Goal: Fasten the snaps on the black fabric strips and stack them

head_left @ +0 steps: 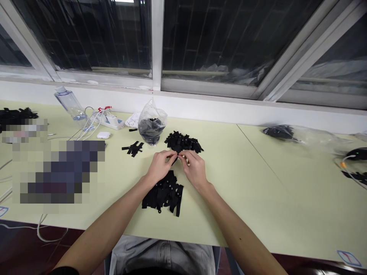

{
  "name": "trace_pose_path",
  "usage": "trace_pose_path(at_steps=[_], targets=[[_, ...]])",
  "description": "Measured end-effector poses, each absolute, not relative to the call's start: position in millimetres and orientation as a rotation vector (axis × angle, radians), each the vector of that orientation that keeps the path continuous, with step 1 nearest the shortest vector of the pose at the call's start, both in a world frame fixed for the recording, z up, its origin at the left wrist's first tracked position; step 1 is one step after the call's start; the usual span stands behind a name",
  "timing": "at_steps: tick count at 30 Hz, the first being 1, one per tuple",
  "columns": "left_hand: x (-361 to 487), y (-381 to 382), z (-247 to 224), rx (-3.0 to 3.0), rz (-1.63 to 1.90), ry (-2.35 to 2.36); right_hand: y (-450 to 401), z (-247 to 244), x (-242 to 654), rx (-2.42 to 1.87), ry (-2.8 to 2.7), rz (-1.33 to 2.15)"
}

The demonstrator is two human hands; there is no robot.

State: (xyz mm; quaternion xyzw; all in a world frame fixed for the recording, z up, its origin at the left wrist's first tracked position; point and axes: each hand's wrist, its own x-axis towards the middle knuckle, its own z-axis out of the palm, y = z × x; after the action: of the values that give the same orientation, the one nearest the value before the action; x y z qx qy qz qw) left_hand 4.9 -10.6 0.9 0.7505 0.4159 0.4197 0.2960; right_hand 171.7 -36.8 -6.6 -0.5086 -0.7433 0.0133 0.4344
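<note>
the grip first: the left hand (161, 166) has thumb and fingers pinched together on a small black fabric-like strip (174, 160), and the right hand (194, 168) is clamped on it too, the two sets of fingertips almost meeting over the pale yellow-green tabletop (243, 191). how much of the strip each one covers, i can't tell!

sweeping from the left: a dark heap of black pieces (17, 114) at the edge, then a clear plastic bottle (70, 104) with a white cap. beside it, a white rectangular power strip (114, 122) among white cables, and a small white rounded case (103, 135) just in front.

on we go: a loose scatter of black strips (133, 148), then a clear plastic bag (152, 131) with black pieces inside. in the middle, one thick black pile (185, 142) sits just beyond the hands, while another flatter black pile (163, 193) spreads between the forearms.

far right, well apart, lies a long transparent bag (312, 138), black contents bunched at its left end.
</note>
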Motion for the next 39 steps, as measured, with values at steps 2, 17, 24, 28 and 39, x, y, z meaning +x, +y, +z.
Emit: trace_pose_path(at_steps=[2,17,24,28,39], targets=[[4.8,-10.3,0.3,1.998,1.119,1.111,-36.7,-6.8,172.0,-1.265,-1.856,0.043],[5.0,-13.4,4.9,2.055,1.056,1.083,-35.8,-6.8,172.7,-1.321,-1.891,0.098],[-0.9,-11.1,8.7,1.828,1.131,1.098,-32.6,-0.6,175.7,-1.270,-1.708,0.430],[-1.0,-7.5,6.3,1.845,1.161,1.050,-31.7,1.9,177.7,-1.230,-1.623,0.599],[1.2,-10.0,3.6,2.003,1.048,0.981,-30.8,-0.1,179.9,-1.206,-1.606,0.747]])
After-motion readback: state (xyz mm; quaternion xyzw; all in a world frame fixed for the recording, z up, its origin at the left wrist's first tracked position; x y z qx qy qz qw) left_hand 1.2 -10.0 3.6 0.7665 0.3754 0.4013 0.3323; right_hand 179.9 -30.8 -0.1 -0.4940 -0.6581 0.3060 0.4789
